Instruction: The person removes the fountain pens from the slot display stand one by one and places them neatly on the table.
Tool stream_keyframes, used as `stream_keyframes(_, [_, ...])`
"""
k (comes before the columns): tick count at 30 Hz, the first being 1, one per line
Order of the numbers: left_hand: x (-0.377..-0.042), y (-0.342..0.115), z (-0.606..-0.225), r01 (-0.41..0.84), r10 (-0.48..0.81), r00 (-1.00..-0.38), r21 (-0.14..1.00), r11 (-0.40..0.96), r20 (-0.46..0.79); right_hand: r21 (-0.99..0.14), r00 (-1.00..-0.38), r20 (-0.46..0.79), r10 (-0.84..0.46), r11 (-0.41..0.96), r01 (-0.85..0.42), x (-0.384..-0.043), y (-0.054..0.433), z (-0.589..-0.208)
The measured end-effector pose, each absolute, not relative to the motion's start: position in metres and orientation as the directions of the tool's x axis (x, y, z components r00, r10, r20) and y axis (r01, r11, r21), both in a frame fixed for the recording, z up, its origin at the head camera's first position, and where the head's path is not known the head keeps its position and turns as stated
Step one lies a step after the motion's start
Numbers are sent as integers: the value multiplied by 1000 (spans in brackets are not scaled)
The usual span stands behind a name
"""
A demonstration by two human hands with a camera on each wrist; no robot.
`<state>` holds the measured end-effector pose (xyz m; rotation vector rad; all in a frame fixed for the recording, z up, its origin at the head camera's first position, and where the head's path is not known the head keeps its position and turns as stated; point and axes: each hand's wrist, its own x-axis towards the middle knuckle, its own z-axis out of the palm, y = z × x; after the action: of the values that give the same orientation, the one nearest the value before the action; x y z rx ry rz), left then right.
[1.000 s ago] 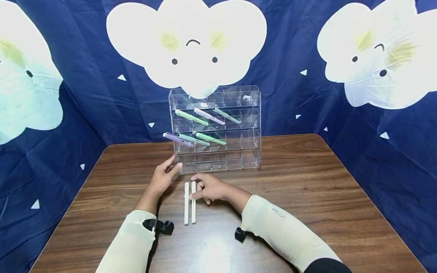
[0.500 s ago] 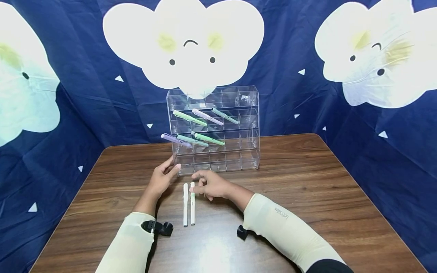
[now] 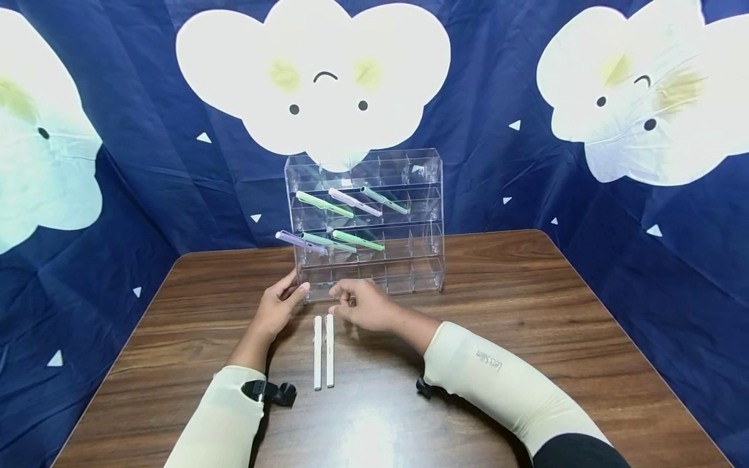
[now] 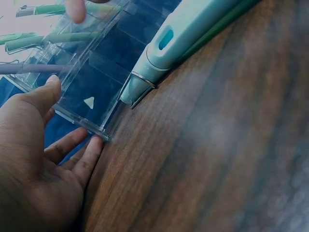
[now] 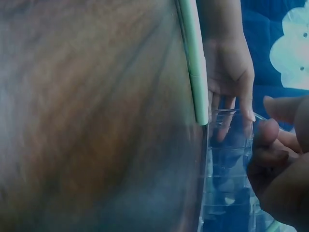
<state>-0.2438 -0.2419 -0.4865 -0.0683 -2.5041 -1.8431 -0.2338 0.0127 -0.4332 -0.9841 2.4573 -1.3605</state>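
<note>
A clear acrylic pen rack (image 3: 367, 224) stands at the back of the table. My left hand (image 3: 279, 307) holds its lower left side, thumb at the front edge and fingers behind, as the left wrist view (image 4: 53, 145) shows. Two pale capped pens lie side by side before it, a left pen (image 3: 318, 354) and a right pen (image 3: 330, 351); they look whitish from above but green and teal in the wrist views. Just beyond the right pen's cap, my right hand (image 3: 368, 307) hovers before the lowest row, fingers loosely bent, holding nothing.
Several pens slant in the rack's middle rows: a green pen (image 3: 324, 204), a lilac pen (image 3: 354, 202) and a teal pen (image 3: 383, 199) above, with a purple pen (image 3: 301, 242), another teal pen (image 3: 329, 243) and another green pen (image 3: 358, 240) below. A blue cloud-print curtain (image 3: 491, 175) surrounds the wooden table (image 3: 526, 312).
My right hand has lifted off the right pen and moved up toward the rack's lowest row. Both pens stay on the table, and my left hand keeps its place on the rack.
</note>
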Motion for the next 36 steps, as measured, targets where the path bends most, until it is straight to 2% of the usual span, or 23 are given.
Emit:
stream_keyframes(7, [-245,-242,-486,70,1,-997,956,284,73,-724,-786,338,-517,391,-568,-239,15,-419])
stream_keyframes(17, [-245,-241,-488,76,12,-997,949,306,76,-690,-809,498,-313,423,-588,-250,31,-410])
stream_keyframes(25, [-243,-243,-486,77,14,-997,951,298,76,-677,-817,510,-270,461,-574,-265,33,-402])
stream_keyframes(31, [-245,-244,-488,92,14,-996,946,311,92,-622,-800,558,-221,526,-580,-280,32,-401])
stream_keyframes(36, [-243,-243,-486,83,16,-997,952,296,81,-628,-822,541,-177,565,-535,-286,29,-404])
